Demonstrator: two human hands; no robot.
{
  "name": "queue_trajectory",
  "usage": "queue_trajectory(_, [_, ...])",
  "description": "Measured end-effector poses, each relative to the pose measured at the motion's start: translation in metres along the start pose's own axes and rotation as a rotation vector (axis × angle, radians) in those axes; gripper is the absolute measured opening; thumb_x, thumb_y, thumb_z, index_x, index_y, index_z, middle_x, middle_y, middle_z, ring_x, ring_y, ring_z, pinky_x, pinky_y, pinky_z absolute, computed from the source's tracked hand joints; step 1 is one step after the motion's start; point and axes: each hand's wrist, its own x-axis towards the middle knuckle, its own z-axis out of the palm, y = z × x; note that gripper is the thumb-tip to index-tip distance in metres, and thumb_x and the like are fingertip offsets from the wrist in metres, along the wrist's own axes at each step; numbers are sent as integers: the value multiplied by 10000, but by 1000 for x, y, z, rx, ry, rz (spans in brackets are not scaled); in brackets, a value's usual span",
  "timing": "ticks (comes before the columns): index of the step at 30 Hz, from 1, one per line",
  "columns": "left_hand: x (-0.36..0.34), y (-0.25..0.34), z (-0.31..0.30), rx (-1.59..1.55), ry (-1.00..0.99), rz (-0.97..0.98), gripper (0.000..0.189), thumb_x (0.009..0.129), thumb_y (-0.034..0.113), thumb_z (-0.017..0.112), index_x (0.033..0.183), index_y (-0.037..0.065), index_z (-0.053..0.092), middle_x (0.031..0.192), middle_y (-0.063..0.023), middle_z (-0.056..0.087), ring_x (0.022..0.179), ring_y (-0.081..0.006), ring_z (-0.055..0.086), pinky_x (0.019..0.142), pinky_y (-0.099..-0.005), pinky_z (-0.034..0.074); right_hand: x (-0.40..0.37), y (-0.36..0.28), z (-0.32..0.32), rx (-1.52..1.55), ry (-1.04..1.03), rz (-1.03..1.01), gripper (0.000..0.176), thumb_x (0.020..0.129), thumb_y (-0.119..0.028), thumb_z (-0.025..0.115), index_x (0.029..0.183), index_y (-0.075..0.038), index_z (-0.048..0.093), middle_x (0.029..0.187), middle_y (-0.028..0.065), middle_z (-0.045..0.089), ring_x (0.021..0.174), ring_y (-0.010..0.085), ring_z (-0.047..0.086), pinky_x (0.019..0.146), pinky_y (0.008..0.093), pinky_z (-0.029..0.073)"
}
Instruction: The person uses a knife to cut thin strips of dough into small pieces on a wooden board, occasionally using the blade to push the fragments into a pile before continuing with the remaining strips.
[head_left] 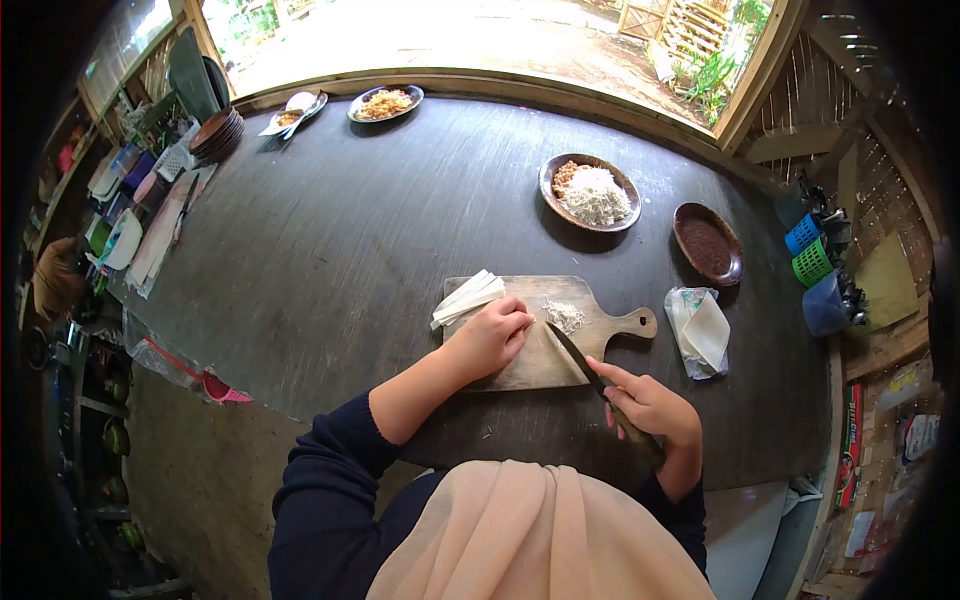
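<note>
A wooden cutting board (520,378) with a handle on its right lies on the dark table in front of me. My left hand (490,338) rests on the board with its fingers curled together; what they press on is hidden beneath them. Long white strips (468,297) lie on the board just beyond that hand. My right hand (648,405) grips a dark-bladed knife (580,360) by its handle. The blade slants over the board, its tip close to my left fingertips. Fine white shreds (563,316) sit in a small heap beyond the tip.
Farther right are a bowl of white shreds (598,195), a brown oval dish (708,245) and a plastic-wrapped white packet (700,333). Two plates of food, including a noodle-like heap (385,103), stand near the window ledge. Stacked brown plates (217,136) and colored baskets (810,262) line the sides.
</note>
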Motion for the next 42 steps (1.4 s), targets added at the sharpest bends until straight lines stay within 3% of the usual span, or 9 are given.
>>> queue_trajectory(5, [0,-3,1,-7,0,27,212,831,-20,621,1035,-47,669,1044,-150,615,913,-292,638,807,-358,528,-3,6,-3,14,-82,-69,527,1034,-112,428,1543,-229,354,699,59,603,583,134,594,608,288,529])
queue_trajectory(8, [-1,-2,-2,-18,-18,15,210,831,-24,618,1033,-48,669,1048,-149,615,912,-289,638,808,-356,527,-3,6,-5,-26,-85,-5,519,1034,-113,440,1536,-227,370,698,54,596,591,130,591,612,289,527])
queue_trajectory(11, [0,-1,-2,-23,-19,16,211,830,-25,616,1033,-45,669,1049,-148,614,910,-288,639,808,-353,528,-6,5,-9,47,-18,32,521,1033,-106,441,1534,-228,374,699,50,592,597,124,586,613,289,523])
queue_trajectory(17, [-1,0,-2,-16,-19,-2,211,831,-19,624,1036,-38,673,1049,-145,614,900,-286,642,800,-348,531,0,8,-4,130,52,-90,516,1022,-83,452,1526,-176,388,685,50,590,577,113,574,592,276,508])
queue_trajectory(28, [-3,0,-1,-12,-26,-19,262,832,-11,645,1090,-31,688,1062,-150,622,934,-288,648,824,-350,537,11,3,12,-3,175,-141,461,980,-103,545,1436,-161,527,618,50,577,523,95,554,577,270,494])
queue_trajectory(37, [-3,0,-1,13,-22,10,265,835,-10,639,1095,-44,683,1070,-161,623,934,-296,650,826,-353,540,12,5,23,-89,267,-271,445,959,-95,573,1401,-142,557,572,110,525,484,115,498,549,277,461])
queue_trajectory(42, [-4,1,0,33,-17,22,268,833,-13,637,1096,-43,681,1068,-159,622,929,-297,649,817,-357,539,10,0,25,-50,269,-244,438,959,-95,576,1396,-128,558,560,114,500,482,130,452,545,287,448])
